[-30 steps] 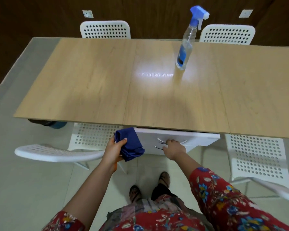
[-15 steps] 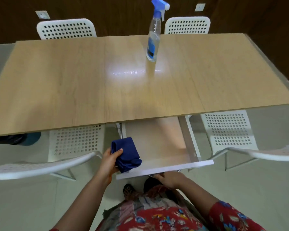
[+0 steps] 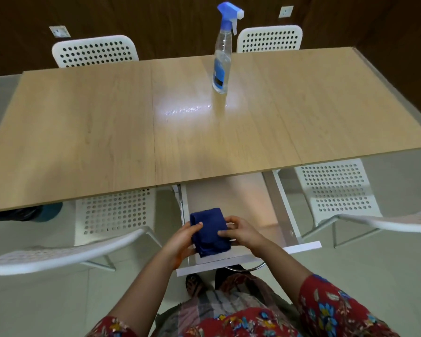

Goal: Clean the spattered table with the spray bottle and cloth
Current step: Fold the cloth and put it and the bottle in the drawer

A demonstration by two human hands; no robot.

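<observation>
Below the table [image 3: 83, 142], left hand [image 3: 182, 235] and right hand [image 3: 241, 233] grip cloth [image 3: 209, 229] over open drawer [image 3: 229, 195].

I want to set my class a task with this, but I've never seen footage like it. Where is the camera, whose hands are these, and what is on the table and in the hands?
There is no machine here: a person works with bare hands. The camera sits on that person's head and looks forward and down, so you see their own arms from above. The left hand and the right hand both hold a folded blue cloth over an open white drawer pulled out from under the wooden table. On the tabletop a clear spray bottle with a blue trigger head stands upright, towards the far edge. White perforated chairs stand around the table.
</observation>
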